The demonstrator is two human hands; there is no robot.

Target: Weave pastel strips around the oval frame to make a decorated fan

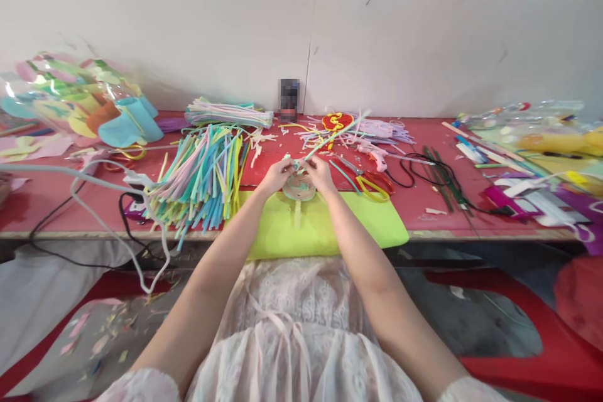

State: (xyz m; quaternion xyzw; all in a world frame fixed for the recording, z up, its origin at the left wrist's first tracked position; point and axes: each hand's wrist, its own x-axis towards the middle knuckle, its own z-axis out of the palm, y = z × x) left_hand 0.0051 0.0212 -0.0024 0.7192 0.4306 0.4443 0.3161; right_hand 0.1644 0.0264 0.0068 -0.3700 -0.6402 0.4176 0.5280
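A pale green pipe cleaner [336, 137] slants up and to the right from between my hands. My right hand [318, 174] is closed in a pinch on it near its lower end. Close by on the left, my left hand [279, 176] also pinches with its fingertips at the pipe cleaner's lower end, where a small pale bit shows. Just under both hands is a round, coiled piece [300, 188] in pale green and cream; whether the fingers touch it is hard to see. A short pale strip [298, 215] extends below it over the yellow-green mat [367, 220].
A big heap of coloured pipe cleaners [198, 169] lies left of my hands. To the right are scissors [372, 183], a pink glue gun [374, 156] and black cable [414, 169]. A white cable [151, 220] hangs over the table edge. A white partition [211, 38] stands behind.
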